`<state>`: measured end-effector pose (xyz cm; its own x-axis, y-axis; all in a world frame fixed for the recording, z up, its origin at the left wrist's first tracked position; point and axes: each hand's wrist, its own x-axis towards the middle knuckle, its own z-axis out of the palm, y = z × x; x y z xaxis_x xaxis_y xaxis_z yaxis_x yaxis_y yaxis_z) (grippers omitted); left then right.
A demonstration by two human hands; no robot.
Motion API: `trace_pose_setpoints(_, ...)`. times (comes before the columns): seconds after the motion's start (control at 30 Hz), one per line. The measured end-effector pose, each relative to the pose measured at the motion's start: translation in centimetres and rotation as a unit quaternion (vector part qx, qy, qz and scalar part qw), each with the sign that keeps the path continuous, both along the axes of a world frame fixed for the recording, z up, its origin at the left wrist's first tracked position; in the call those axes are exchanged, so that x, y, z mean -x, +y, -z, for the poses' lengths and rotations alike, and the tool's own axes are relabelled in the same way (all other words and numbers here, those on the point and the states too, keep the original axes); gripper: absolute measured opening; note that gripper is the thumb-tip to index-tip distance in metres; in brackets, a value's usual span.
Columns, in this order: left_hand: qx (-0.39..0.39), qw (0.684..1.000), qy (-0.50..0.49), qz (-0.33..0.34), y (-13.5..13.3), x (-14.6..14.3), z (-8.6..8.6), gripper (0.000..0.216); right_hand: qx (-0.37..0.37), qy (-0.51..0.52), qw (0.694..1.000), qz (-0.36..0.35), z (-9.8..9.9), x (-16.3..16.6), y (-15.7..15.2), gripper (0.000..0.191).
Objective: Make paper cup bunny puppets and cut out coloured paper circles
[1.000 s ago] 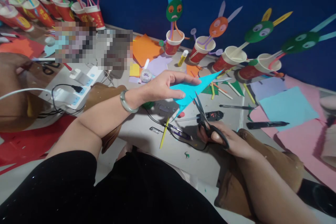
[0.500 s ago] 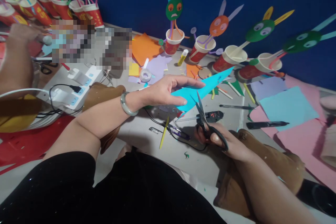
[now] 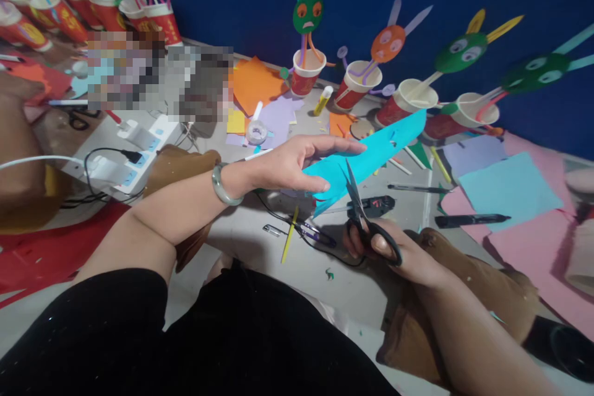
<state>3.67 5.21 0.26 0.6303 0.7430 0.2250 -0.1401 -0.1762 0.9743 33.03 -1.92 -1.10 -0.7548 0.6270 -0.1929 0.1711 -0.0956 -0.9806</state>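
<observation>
My left hand (image 3: 297,164) grips a bright blue sheet of paper (image 3: 371,154) between thumb and fingers, above the table. The sheet slants up to the right and has a small hole or mark near its far end. In my right hand (image 3: 390,244) is a pair of black-handled scissors (image 3: 355,195), fingers through the loops. Their tips point up at the lower edge of the paper, the blades nearly together; whether they touch it I cannot tell. Below the paper lie a black tool (image 3: 371,206), a yellow strip (image 3: 290,235) and a dark hair clip (image 3: 317,234).
Along the blue partition (image 3: 241,0) stand red paper cups (image 3: 306,80) with paper faces on stems. A glue stick (image 3: 323,101), a tape roll (image 3: 257,132) and coloured paper (image 3: 513,185) lie around. At left are a power strip (image 3: 143,158) and another person's arm (image 3: 21,142).
The blue paper has turned in my left hand, so more of its face shows and its far end sits further right. Both hands have barely moved. The other person's arm has shifted left.
</observation>
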Motion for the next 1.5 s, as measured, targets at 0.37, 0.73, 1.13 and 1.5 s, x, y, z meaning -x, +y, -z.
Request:
trace_pose_setpoints(0.37,-0.018,1.0,0.016,0.005,0.14,0.07,0.01,0.073,-0.002,0.001,1.0,0.002,-0.09,0.0,-0.09,0.077)
trace_pose_setpoints(0.73,-0.028,0.999,0.019,0.009,0.24,0.1,0.13,0.074,-0.002,-0.001,1.0,0.005,-0.07,-0.12,-0.18,0.075)
trace_pose_setpoints(1.13,-0.022,1.0,0.015,0.008,0.03,0.08,-0.03,0.075,-0.019,0.007,1.0,-0.006,-0.01,-0.28,-0.37,0.074)
trace_pose_setpoints(1.5,-0.016,1.0,0.016,0.01,-0.11,0.09,-0.24,0.077,-0.014,-0.006,1.0,-0.002,-0.23,-0.07,-0.47,0.074)
